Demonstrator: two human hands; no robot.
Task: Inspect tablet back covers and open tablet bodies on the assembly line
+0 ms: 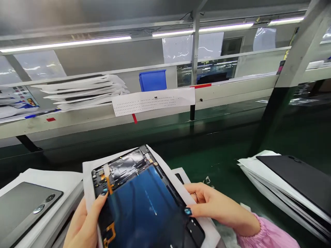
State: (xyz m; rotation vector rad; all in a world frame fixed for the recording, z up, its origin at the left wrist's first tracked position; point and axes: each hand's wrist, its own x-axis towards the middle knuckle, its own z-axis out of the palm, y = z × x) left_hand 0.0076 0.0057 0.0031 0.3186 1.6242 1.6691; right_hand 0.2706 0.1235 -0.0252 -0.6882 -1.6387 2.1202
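Observation:
An opened tablet [152, 203] with its inner parts, orange flex cables and a large blue-black panel showing lies over a white sheet [89, 179] at the bottom centre. My left hand [86, 220] grips its left edge, the thumb on top near an orange cable. On the right edge, my right hand [209, 205] holds the tablet and sheet, thumb on top and the other fingers partly hidden beneath. Part of another white sheet and a dark object show behind the right edge.
A stack of grey tablet backs [23, 206] with white sheets stands at left. Black covers [297, 175] with sheets are piled at right. Behind the green bench [224, 151], a shelf [77, 119] bears wrapped stacks [88, 90] and a blue bin [153, 81]. A post [297, 51] rises at right.

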